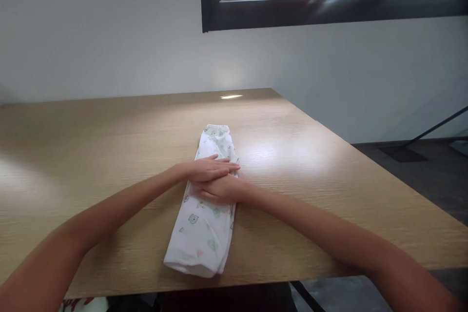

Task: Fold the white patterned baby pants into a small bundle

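A white garment (203, 234) with small pastel prints lies folded into a long narrow strip on the wooden table (91, 156), running from the near edge towards the middle. Both hands rest flat across its middle. My left hand (210, 168) reaches in from the left with fingers stretched out, pointing right. My right hand (215, 191) comes in from the right and lies just nearer to me, partly under the left hand, its fingers flat and pointing left. Neither hand grips the cloth.
The table's right edge (365, 156) runs diagonally, with dark floor beyond it. A grey wall stands behind, and a dark-framed window (329, 5) sits high on the right. A black slanted bar (435, 129) is at the far right.
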Available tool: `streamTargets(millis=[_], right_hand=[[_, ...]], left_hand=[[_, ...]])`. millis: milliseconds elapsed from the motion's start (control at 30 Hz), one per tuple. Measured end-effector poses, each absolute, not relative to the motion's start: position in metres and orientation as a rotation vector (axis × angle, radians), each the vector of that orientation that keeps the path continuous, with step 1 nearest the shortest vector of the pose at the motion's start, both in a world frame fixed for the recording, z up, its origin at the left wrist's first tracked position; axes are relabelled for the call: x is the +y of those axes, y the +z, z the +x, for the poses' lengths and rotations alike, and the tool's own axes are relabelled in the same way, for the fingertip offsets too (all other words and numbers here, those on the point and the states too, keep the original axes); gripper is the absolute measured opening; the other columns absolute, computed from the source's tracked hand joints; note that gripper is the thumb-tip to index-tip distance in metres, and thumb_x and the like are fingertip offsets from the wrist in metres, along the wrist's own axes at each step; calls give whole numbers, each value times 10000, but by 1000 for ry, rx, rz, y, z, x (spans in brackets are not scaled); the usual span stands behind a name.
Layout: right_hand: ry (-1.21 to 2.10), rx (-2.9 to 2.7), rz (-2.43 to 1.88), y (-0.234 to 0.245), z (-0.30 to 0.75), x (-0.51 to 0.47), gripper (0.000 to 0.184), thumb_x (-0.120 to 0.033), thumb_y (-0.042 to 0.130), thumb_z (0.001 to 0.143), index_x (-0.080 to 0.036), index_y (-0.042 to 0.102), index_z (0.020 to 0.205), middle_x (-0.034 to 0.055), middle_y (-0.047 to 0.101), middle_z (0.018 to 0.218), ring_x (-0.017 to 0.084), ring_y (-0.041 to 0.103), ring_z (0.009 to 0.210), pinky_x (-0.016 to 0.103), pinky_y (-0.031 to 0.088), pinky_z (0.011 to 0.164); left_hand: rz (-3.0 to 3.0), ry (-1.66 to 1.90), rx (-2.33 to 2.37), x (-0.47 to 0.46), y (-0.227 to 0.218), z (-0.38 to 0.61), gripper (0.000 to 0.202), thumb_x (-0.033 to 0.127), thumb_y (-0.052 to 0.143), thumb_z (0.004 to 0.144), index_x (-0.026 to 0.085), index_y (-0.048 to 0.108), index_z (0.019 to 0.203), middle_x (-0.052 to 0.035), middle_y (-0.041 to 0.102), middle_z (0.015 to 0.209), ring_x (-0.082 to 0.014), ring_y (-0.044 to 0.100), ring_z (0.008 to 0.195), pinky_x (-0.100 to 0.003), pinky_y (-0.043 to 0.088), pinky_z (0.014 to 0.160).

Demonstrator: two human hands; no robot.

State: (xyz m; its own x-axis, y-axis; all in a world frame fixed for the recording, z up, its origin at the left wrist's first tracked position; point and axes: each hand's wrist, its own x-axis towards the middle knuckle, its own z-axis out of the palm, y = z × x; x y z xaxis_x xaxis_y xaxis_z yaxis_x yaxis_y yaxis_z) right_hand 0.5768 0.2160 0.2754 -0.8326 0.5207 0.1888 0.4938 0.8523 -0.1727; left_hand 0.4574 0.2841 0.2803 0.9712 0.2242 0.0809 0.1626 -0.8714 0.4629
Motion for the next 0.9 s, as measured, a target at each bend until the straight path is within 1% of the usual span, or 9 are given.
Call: streamTargets(millis=[100, 267, 400, 533, 633, 733, 800, 867, 900], right_hand=[[79, -2901, -666, 279, 566, 202, 502, -310, 342, 932, 39, 328, 1293, 206, 335, 1342, 241, 241, 1270, 364, 174, 1056], [132, -3005, -300, 286, 543, 154, 559, -423, 376, 919, -59, 288, 1334, 84, 268, 1406, 184, 119, 1310, 303, 51, 1086], [148, -3009, -276, 289, 537, 136, 619, -476, 397, 900, -56, 264, 1336, 75, 251, 1413, 169, 97, 1314, 275, 49, 1081], [88, -2981, -299, 287, 538, 137, 703, -532, 434, 861, -44, 254, 1334, 83, 293, 1395, 190, 100, 1310, 294, 72, 1078], [13, -2967, -311, 290, 538, 137, 691, -541, 432, 856, -36, 296, 1307, 104, 334, 1368, 206, 196, 1275, 298, 155, 1057], [-47, -2949, -502, 301, 537, 128, 509, -435, 462, 857, -15, 462, 1145, 162, 505, 1168, 253, 445, 1058, 343, 381, 865], [-99, -2985, -668, 310, 536, 118, 352, -358, 485, 834, -40, 552, 968, 147, 579, 923, 249, 525, 804, 355, 426, 643], [-136, -3097, -804, 314, 535, 108, 356, -416, 514, 813, -66, 581, 836, 122, 568, 744, 227, 504, 626, 338, 389, 497], [-139, -3165, -868, 315, 534, 103, 411, -478, 532, 794, -70, 585, 802, 118, 556, 696, 219, 489, 576, 329, 371, 454]], left_hand=[[2753, 225, 352, 326, 274, 474, 419, 331, 283, 923, 307, 303, 1340, 48, 284, 1400, -169, 164, 1320, -377, 40, 1086], [2808, 375, 681, 391, 275, 505, 430, 307, 321, 912, 337, 286, 1340, 73, 219, 1425, -166, 77, 1336, -380, 2, 1085], [2855, 492, 835, 418, 275, 521, 410, 342, 286, 918, 341, 320, 1327, 64, 280, 1405, -201, 113, 1331, -438, -10, 1071], [2850, 536, 888, 422, 275, 528, 419, 299, 204, 929, 243, 409, 1290, -19, 350, 1375, -216, 211, 1306, -464, 29, 1061], [2874, 647, 889, 407, 280, 524, 415, 243, 252, 912, 174, 394, 1296, -65, 312, 1393, -195, 230, 1300, -434, -5, 1071], [2945, 755, 814, 371, 294, 507, 410, 171, 309, 871, 160, 423, 1264, -68, 288, 1404, -185, 279, 1279, -398, 51, 1080], [2983, 687, 814, 334, 308, 487, 375, 182, 356, 843, 176, 498, 1189, -71, 360, 1367, -220, 391, 1205, -399, 214, 1036], [2935, 394, 925, 290, 324, 463, 299, 242, 420, 813, 206, 589, 1057, -76, 558, 1176, -238, 575, 942, -366, 422, 826], [2910, 245, 983, 266, 330, 450, 260, 239, 409, 808, 213, 633, 935, -73, 649, 962, -221, 609, 759, -341, 455, 691]])
